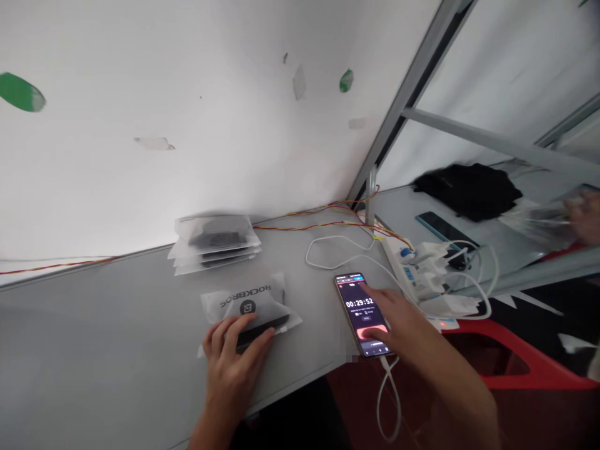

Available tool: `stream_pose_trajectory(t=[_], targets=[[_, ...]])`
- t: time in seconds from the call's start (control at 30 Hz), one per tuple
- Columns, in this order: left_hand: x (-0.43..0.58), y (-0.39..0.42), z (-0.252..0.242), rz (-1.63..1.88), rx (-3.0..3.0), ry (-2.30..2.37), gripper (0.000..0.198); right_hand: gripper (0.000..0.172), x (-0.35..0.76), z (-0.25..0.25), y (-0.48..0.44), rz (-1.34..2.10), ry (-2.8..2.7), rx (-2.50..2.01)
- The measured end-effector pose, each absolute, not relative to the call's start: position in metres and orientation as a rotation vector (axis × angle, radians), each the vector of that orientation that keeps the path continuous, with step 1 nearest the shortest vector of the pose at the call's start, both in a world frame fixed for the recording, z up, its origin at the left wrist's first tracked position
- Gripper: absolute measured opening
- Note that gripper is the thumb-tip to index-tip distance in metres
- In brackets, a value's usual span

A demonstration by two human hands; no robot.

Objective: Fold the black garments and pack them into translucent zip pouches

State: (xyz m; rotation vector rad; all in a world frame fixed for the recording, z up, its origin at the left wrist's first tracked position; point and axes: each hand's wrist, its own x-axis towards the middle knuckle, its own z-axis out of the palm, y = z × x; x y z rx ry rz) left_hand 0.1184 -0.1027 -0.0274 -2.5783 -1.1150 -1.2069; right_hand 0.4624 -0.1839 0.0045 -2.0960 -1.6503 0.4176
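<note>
A frosted zip bag printed "ROCKBROS" lies on the grey table, with a dark item inside. My left hand is closed over its near side, the thumb by the white zip slider and the other fingers across the bag. To the right lies a phone, its lit screen showing a timer at 00:29:52. Over the phone's right edge, my right hand has its fingers apart, the thumb at the red area low on the screen and the index finger near the top. It grips nothing.
Several stacked frosted bags with dark contents lie against the wall. A white cable hangs from the phone. Chargers fill a power strip beside the metal frame. Beyond it are a black cloth, another phone and another person's hand.
</note>
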Motion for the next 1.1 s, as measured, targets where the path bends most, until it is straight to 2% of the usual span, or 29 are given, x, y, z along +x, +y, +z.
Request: stream_pose_trajectory(t=[0.13,0.27,0.4,0.53,0.73,0.87,1.1], targets=[[0.116,-0.102,-0.026,-1.190,-2.620,-1.051,0.017,0.064,0.408,0.001,-0.161,0.432,-1.805,-1.815],[0.113,-0.101,-0.027,-1.166,-2.633,-1.061,0.011,0.038,0.360,-0.005,-0.139,0.612,-1.923,-1.567],[0.116,-0.102,-0.026,-1.178,-2.596,-1.118,0.006,0.024,0.345,-0.015,-0.134,0.533,-1.812,-1.467],[0.122,-0.102,-0.023,-1.204,-2.594,-1.078,0.018,0.021,0.340,-0.022,-0.138,0.455,-1.756,-1.288],[0.119,-0.097,-0.020,-1.194,-2.631,-1.007,0.014,0.024,0.330,-0.021,-0.139,0.275,-1.808,-1.203],[0.114,-0.095,-0.015,-1.196,-2.621,-0.982,0.013,0.010,0.327,-0.023,-0.137,0.336,-1.853,-1.153],[0.119,-0.094,-0.005,-1.254,-2.560,-0.967,0.008,0.028,0.325,-0.022,-0.132,0.183,-1.876,-1.171]])
